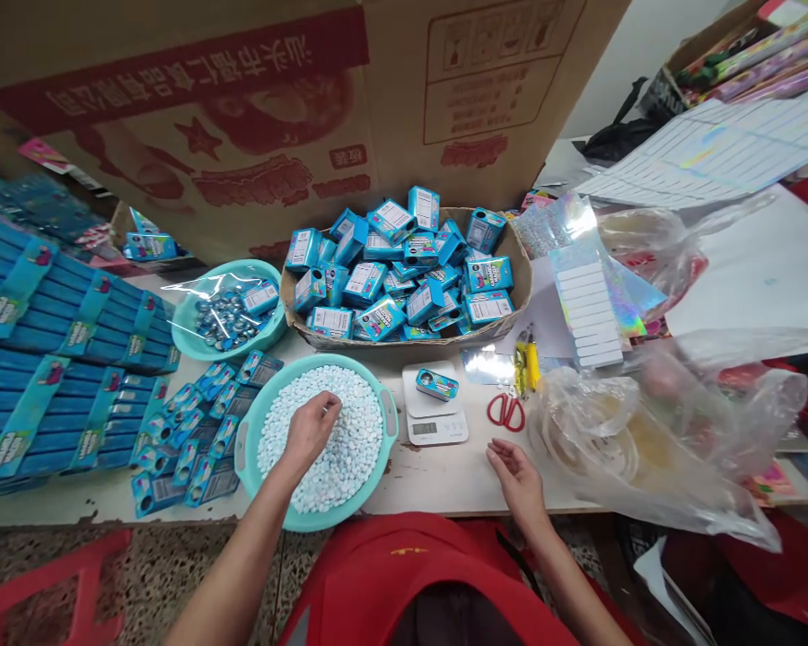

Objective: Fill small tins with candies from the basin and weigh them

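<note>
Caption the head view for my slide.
Left hand over a basin of white candies, a small blue box on the digital scale beside.

A white worktop (404, 489) with chipped edges is spanning the room above a speckled floor (296, 561). A red plastic stool (84, 583) is standing near its left front corner; a pale wall (619, 54) is showing at upper right.

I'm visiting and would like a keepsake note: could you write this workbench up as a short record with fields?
Left hand: fingertips drawn together over pale pellets; grip unclear
Pellet container: teal basin
Right hand: open, near red scissors
Digital scale: bears one blue box; reading illegible
Cardboard tray: heaped with similar boxes
</note>
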A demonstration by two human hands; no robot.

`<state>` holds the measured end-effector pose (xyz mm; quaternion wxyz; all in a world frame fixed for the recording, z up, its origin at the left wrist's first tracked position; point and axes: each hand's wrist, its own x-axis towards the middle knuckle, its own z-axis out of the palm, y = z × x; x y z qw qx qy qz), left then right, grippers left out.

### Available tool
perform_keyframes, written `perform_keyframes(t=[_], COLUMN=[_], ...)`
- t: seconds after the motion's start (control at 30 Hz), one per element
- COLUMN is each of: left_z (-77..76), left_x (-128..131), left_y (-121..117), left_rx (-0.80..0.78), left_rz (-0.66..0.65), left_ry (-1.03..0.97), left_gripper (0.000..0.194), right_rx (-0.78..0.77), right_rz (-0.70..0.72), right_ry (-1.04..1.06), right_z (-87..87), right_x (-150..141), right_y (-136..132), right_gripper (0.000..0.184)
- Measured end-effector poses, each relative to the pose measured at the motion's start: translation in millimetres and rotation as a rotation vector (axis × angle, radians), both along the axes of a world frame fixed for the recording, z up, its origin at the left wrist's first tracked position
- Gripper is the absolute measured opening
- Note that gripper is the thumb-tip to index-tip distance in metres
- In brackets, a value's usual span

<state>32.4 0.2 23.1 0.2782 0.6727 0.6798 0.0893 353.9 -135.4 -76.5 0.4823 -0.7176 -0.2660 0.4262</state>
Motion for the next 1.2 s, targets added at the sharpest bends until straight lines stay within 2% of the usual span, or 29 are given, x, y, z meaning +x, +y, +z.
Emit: perform_keyframes(t=[0.1, 0.3, 0.53, 0.67, 0.73, 0.8, 0.87, 0.93, 1.03, 1.1, 1.13, 1.2], left_z=[-6.1, -16.5, -25.4, -26.1, -25.4, -23.4, -18.8, -10.5, 8.2, 20.3, 24.8, 29.1], left_x=[-7.2, -17.0, -31.4, -28.6, -22.8, -14.4, -3.4, 10.4, 34.3, 49.2, 55.3, 63.4], left_y=[-8.5, -17.7, -29.1, -31.8, -30.3, -27.2, -23.6, -20.3, -14.6, -9.4, -6.6, -1.7], left_rx=[0.016, 0.086, 0.095, 0.117, 0.134, 0.147, 0.121, 0.03, -0.111, -0.139, -0.148, -0.173], left_rz=[-0.008, -0.104, -0.094, -0.077, -0.052, 0.009, 0.139, 0.343, 0.654, 0.804, 0.864, 0.98], left_ry=[0.096, 0.305, 0.303, 0.25, 0.177, 0.044, -0.178, -0.512, -1.142, -1.489, -1.612, -1.767], left_gripper=[0.018, 0.021, 0.022, 0.023, 0.023, 0.021, 0.017, 0.019, 0.036, 0.043, 0.043, 0.038], right_rx=[0.0, 0.015, 0.025, 0.109, 0.174, 0.221, 0.261, 0.339, 0.525, 0.599, 0.62, 0.616], right_rz=[0.039, 0.091, 0.108, 0.136, 0.201, 0.269, 0.325, 0.388, 0.53, 0.637, 0.679, 0.738], right_ry=[0.002, -0.014, -0.06, -0.216, -0.317, -0.366, -0.388, -0.443, -0.573, -0.651, -0.676, -0.697], right_z=[2.0, 6.9, 8.0, 13.3, 17.2, 24.6, 40.5, 66.8, 113.8, 134.9, 139.5, 137.3], right_x=[-5.0, -13.1, -15.2, -24.0, -30.8, -37.8, -45.1, -53.7, -70.4, -83.2, -89.4, -100.3], right_y=[6.6, 18.0, 24.1, 55.6, 79.7, 102.0, 116.5, 121.3, 117.8, 116.3, 117.0, 120.9], right_gripper=[0.048, 0.049, 0.052, 0.068, 0.068, 0.056, 0.045, 0.036, 0.026, 0.025, 0.025, 0.024])
